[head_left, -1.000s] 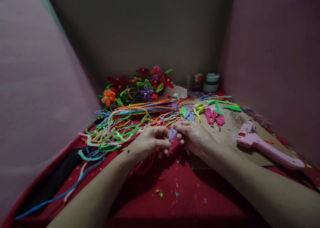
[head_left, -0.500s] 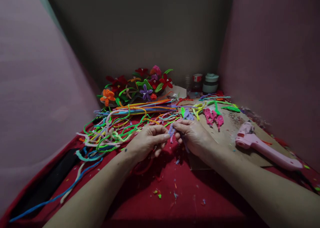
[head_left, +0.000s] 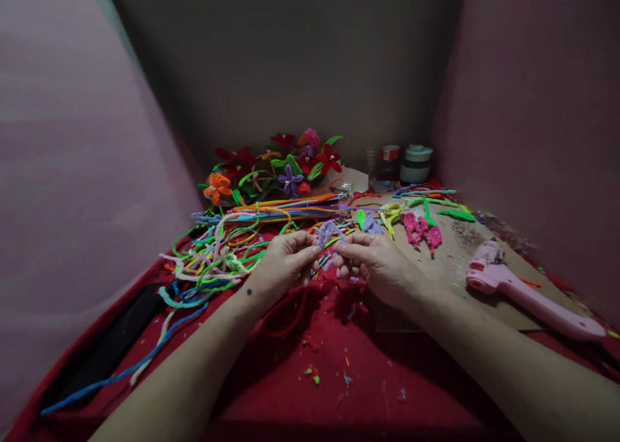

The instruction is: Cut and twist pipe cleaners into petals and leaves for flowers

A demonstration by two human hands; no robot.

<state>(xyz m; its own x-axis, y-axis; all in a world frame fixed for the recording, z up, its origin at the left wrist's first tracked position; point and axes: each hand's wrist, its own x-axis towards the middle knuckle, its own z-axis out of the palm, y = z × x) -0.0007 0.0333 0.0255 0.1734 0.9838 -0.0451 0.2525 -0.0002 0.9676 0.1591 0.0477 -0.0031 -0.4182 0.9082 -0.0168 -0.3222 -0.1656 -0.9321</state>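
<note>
A lavender pipe cleaner (head_left: 330, 230), bent into an arch, spans the gap between my two hands. My left hand (head_left: 293, 259) pinches one end of it between thumb and fingers. At the other end my right hand (head_left: 371, 258) pinches it the same way. Just beyond my right hand lie a lavender pipe-cleaner piece (head_left: 371, 222) and a small green one (head_left: 361, 218). Red scissor handles (head_left: 285, 329) show partly beneath my left hand; the rest is hidden.
Loose pipe cleaners (head_left: 217, 261) tangle at the left, with pipe-cleaner flowers (head_left: 290, 180) behind. A pink glue gun (head_left: 527, 293) rests on cardboard (head_left: 450, 261) at right, near pink petals (head_left: 421, 230). A lidded cup (head_left: 416, 164) stands at the back. A black object (head_left: 106, 345) lies left.
My hands have moved slightly apart, and the lavender pipe cleaner now shows as an open arch between them. The view has shifted a little, so everything sits further right.
</note>
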